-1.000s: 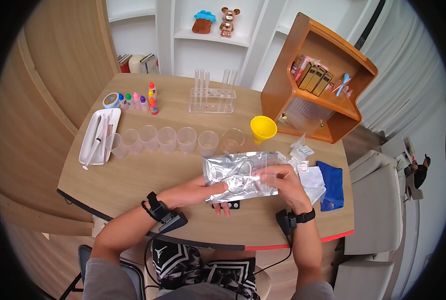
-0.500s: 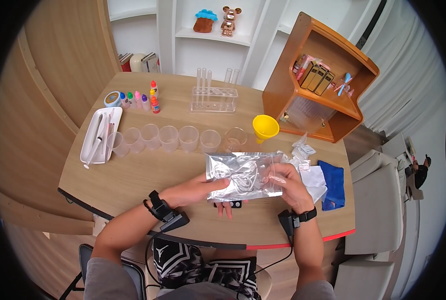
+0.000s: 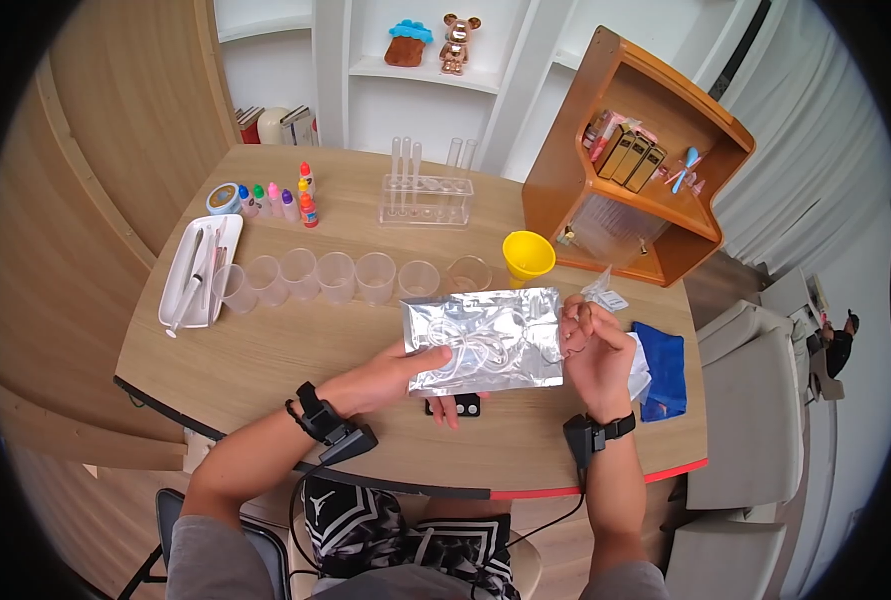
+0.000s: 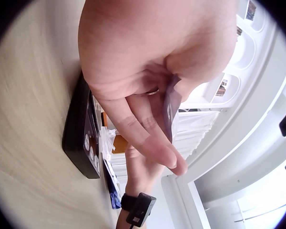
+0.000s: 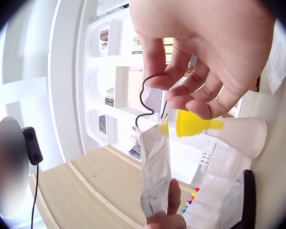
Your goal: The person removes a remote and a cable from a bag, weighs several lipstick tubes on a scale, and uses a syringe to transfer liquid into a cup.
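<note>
The pouch is held above the table, in front of the row of cups and between the two hands. It is flat, rectangular and silver, with a glossy, creased surface that throws bright, uneven reflections. A white cable shows through its upper face, coiled in overlapping loops toward the left and middle; the right part shows mostly bare reflective film. Seen nearly edge-on in the right wrist view, the pouch is thin, wrinkled and slightly wavy along its sides. The left hand grips the left end, thumb laid over the upper face and fingers beneath. The right hand is at the right end, thumb and index finger pinching a thin black cord; its other fingers are bent and spaced apart. The cord forms a wavy line from the pinch to that end of the pouch; whether it joins the cable cannot be told. A black device lies on the table below the left hand. The yellow funnel stands beyond the pouch, near its right end. The blue cloth lies to the right of the right hand.
</note>
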Tool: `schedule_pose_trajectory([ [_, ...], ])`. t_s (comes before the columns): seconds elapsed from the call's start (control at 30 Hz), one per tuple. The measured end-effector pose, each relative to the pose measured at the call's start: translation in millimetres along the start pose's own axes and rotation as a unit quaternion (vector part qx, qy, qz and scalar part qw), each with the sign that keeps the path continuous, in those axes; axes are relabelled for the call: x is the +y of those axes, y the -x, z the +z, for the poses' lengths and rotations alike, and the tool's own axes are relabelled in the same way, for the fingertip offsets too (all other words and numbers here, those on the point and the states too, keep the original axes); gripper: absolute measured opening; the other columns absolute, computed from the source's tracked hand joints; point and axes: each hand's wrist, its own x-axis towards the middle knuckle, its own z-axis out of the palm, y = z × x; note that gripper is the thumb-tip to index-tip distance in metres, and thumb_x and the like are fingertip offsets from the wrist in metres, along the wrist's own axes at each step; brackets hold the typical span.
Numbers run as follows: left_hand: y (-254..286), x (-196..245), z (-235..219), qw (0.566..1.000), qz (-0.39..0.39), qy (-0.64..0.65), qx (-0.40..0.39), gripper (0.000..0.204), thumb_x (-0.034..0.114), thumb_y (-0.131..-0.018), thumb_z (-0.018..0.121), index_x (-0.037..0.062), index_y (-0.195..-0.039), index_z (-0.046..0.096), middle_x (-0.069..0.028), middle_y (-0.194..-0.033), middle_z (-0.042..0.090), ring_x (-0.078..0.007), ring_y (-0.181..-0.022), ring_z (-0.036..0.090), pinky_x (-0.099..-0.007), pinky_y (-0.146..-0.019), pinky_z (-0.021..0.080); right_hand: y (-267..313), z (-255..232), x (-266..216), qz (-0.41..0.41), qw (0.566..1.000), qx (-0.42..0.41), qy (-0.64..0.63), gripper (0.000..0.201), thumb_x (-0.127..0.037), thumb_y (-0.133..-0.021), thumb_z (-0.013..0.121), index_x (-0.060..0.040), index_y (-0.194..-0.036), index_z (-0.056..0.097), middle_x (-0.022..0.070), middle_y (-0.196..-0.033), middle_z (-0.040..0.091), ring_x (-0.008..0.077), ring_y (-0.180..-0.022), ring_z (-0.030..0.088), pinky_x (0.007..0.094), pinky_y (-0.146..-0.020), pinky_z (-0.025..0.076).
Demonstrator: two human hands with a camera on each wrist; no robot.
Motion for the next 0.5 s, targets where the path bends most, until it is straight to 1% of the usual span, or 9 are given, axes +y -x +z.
schedule_pose_trajectory([
  [0.07,-0.7,-1.2,0.0,1.000,-0.001,-0.005,0.003,0.050,0.038,-0.109,0.043,0.0004,-0.141,0.042,-0.0236,-0.120,0.068,-0.0343,-0.080,0.074,-0.0384,-0.065,0.059,-0.6,-0.1,-2.0,-0.010,0.999,0.012,-0.044,0.024,-0.017,-0.089,0.064,-0.0058,-0.073,0.051,0.0072,-0.097,0.056,0.0196,-0.086,0.057,0.0331,-0.075,0.045],
  [0.1,-1.3,-2.0,-0.1,1.000,-0.001,-0.005,0.002,0.050,0.038,-0.109,0.043,0.0004,-0.141,0.042,-0.0236,-0.120,0.068,-0.0343,-0.080,0.074,-0.0384,-0.065,0.059,-0.7,-0.1,-3.0,-0.011,0.999,0.012,-0.044,0.024,-0.017,-0.089,0.064,-0.0058,-0.073,0.051,0.0072,-0.097,0.056,0.0196,-0.086,0.057,0.0331,-0.075,0.045],
  [0.17,-1.7,-3.5,-0.6,1.000,-0.004,0.000,0.004,0.049,0.037,-0.110,0.042,-0.0002,-0.141,0.043,-0.0236,-0.119,0.068,-0.0341,-0.080,0.074,-0.0381,-0.065,0.058,-0.4,0.1,-4.7,-0.010,0.999,0.008,-0.042,0.026,-0.020,-0.089,0.063,-0.0072,-0.072,0.049,0.0068,-0.094,0.056,0.0187,-0.077,0.054,0.0324,-0.068,0.042],
  [0.2,-1.3,-3.2,-0.8,1.000,-0.004,0.000,0.004,0.049,0.037,-0.110,0.042,-0.0002,-0.141,0.043,-0.0236,-0.119,0.068,-0.0341,-0.080,0.074,-0.0381,-0.065,0.058,-0.4,0.3,-5.0,-0.010,0.999,0.008,-0.042,0.026,-0.020,-0.089,0.063,-0.0072,-0.072,0.049,0.0068,-0.094,0.056,0.0187,-0.077,0.054,0.0324,-0.068,0.042],
  [0.27,-0.1,-2.3,-0.9,1.000,-0.008,0.002,0.003,0.048,0.036,-0.111,0.039,0.0007,-0.142,0.042,-0.0218,-0.120,0.068,-0.0312,-0.081,0.074,-0.0354,-0.066,0.059,-0.6,1.0,-4.9,-0.010,1.000,0.010,-0.027,0.026,-0.021,-0.089,0.061,-0.0080,-0.072,0.048,0.0062,-0.092,0.056,0.0182,-0.072,0.053,0.0320,-0.064,0.040],
  [0.4,0.2,-1.1,0.0,1.000,-0.011,-0.005,0.007,0.047,0.036,-0.111,0.038,0.0005,-0.141,0.043,-0.0213,-0.120,0.069,-0.0311,-0.081,0.074,-0.0356,-0.066,0.059,0.0,-5.0,-7.8,-0.018,0.999,0.008,-0.047,0.024,-0.020,-0.090,0.059,-0.0093,-0.072,0.046,0.0049,-0.091,0.056,0.0177,-0.070,0.051,0.0317,-0.062,0.039],
  [0.47,0.0,-1.6,-0.7,1.000,-0.021,-0.004,0.008,0.047,0.036,-0.111,0.037,-0.0001,-0.139,0.044,-0.0207,-0.118,0.069,-0.0309,-0.081,0.074,-0.0358,-0.066,0.059,0.0,-7.3,-11.5,-0.036,0.994,0.039,-0.095,0.023,-0.021,-0.091,0.056,-0.0108,-0.074,0.044,0.0036,-0.090,0.056,0.0170,-0.071,0.051,0.0316,-0.060,0.039],
  [0.5,0.2,-1.4,-0.5,1.000,-0.021,-0.004,0.008,0.047,0.036,-0.111,0.037,-0.0001,-0.139,0.044,-0.0207,-0.118,0.069,-0.0309,-0.081,0.074,-0.0358,-0.066,0.059,-0.2,-8.9,-13.3,-0.036,0.994,0.039,-0.095,0.023,-0.021,-0.091,0.056,-0.0108,-0.074,0.044,0.0036,-0.090,0.056,0.0170,-0.071,0.051,0.0316,-0.060,0.039],
])
